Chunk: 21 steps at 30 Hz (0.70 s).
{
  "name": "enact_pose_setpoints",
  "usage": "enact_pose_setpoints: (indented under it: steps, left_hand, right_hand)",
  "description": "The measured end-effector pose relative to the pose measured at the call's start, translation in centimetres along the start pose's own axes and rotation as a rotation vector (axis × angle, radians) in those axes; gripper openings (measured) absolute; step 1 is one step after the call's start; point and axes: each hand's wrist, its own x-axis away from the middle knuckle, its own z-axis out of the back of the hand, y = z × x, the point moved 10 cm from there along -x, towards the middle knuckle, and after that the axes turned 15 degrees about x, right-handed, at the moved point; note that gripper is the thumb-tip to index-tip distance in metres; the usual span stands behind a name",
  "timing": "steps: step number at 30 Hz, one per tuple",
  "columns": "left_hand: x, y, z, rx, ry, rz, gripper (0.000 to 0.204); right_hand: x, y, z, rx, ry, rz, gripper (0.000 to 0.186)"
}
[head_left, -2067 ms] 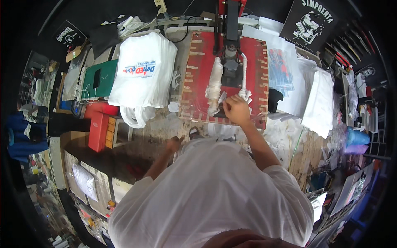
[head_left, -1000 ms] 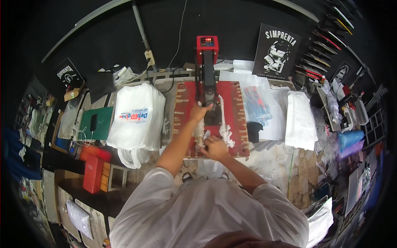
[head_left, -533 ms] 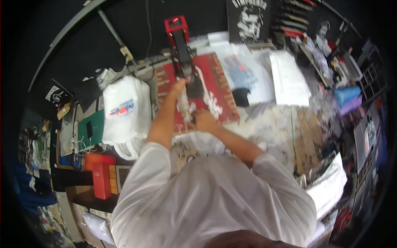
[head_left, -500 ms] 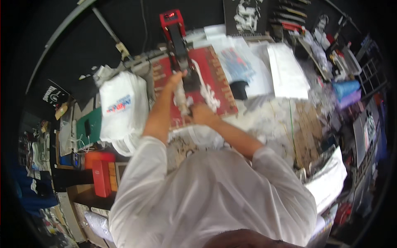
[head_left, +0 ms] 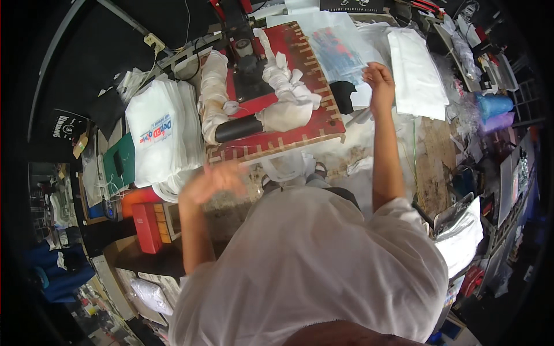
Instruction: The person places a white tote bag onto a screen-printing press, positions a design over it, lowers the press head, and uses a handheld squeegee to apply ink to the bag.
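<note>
A heat press with a red square top plate (head_left: 317,124) stands in front of me, brown tape strips along its edges. Its U-shaped handle (head_left: 239,128) is wrapped in white cloth, except for a dark bare stretch on the crossbar. My left hand (head_left: 214,181), blurred, hovers by the plate's near left edge with fingers spread and nothing visible in it. To the right of the press, my right hand (head_left: 379,86) is raised between a clear printed film sheet (head_left: 332,49) and a stack of white fabric (head_left: 416,75). Its fingers are loosely bent, with nothing visible between them.
A pile of white printed bags (head_left: 153,124) lies left of the press. A small black cloth (head_left: 343,95) sits by the plate's right edge. Near my left arm are a red box (head_left: 147,228) and a green board (head_left: 119,160). Blue and purple rolls (head_left: 495,105) lie far right.
Both hands have let go of the wrapped handle. The left has drawn back toward me, while the right has moved up and right beside the film sheet. The whole view has shifted.
</note>
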Motion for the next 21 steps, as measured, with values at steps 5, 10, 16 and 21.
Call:
enact_pose_setpoints:
  steps: [5, 10, 16, 21]
  left_hand:
    - [3.4, -11.2, 0.5, -0.052, 0.183, 0.324, 0.068]
    - [-1.4, -14.3, 0.2, -0.227, 0.26, 0.383, 0.05]
    - [-6.5, -13.6, -1.7, -0.453, 0.178, 0.37, 0.055]
    - [-12.0, -14.6, -3.5, -0.39, -0.007, 0.237, 0.056]
  right_hand:
    - [-2.1, 17.7, -1.9, 1.296, -0.402, 0.192, 0.057]
    - [-0.5, 22.4, -6.2, 1.505, -0.306, 0.217, 0.063]
    - [0.1, 21.5, -4.9, 1.359, -0.248, 0.215, 0.043]
    - [5.9, 16.6, 0.7, 1.099, -0.626, -0.137, 0.039]
